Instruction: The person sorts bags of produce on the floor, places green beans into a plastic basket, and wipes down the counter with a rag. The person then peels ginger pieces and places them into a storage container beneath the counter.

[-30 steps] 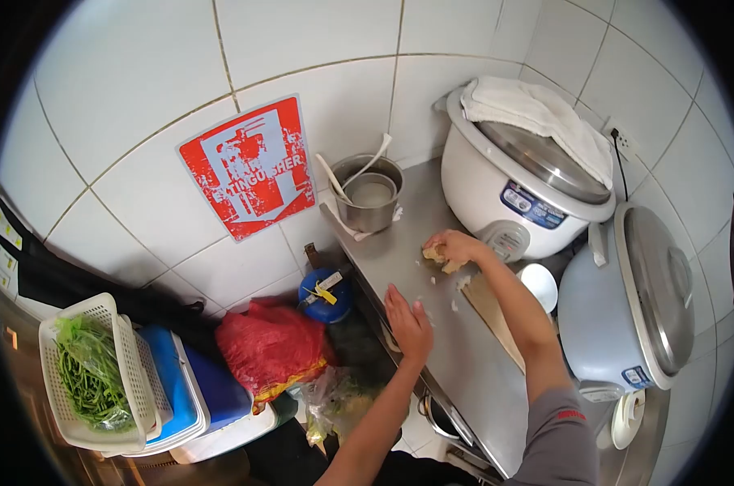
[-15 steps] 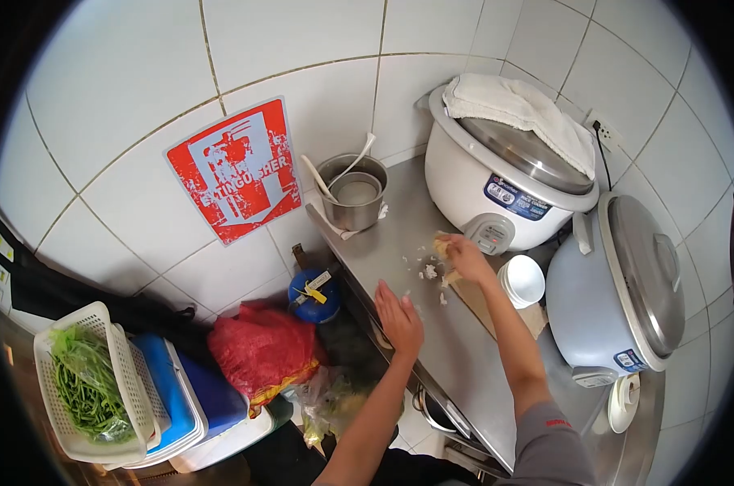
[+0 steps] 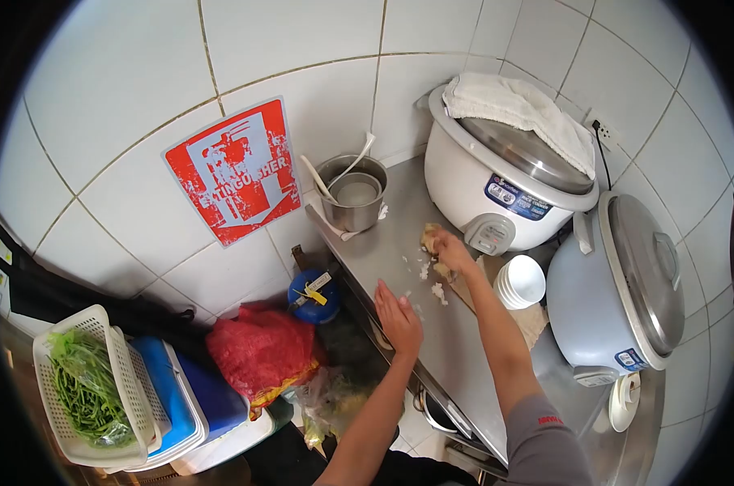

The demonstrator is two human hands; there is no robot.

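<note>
My right hand (image 3: 452,249) is closed on a crumpled tan cloth (image 3: 429,238), pressed to the steel counter (image 3: 460,344) in front of the white rice cooker (image 3: 497,182). White clumps of what looks like cooked rice (image 3: 439,293) lie beside and below the cloth. At the counter's left edge, my left hand (image 3: 399,320) is open, fingers stretched out and palm turned toward the clumps. It holds nothing. A stack of white cups (image 3: 522,282) stands on a brown board (image 3: 534,324) right of my right forearm.
A steel pot (image 3: 352,212) with white-handled utensils stands at the counter's far left corner. A bluish rice cooker (image 3: 598,283) is at the right. Below the counter are a red bag (image 3: 262,348), a blue cylinder (image 3: 313,296) and a basket of green vegetables (image 3: 100,316).
My right hand and the cloth have moved left along the counter. Some white clumps have shifted slightly left and toward me. My left hand has stayed nearly still.
</note>
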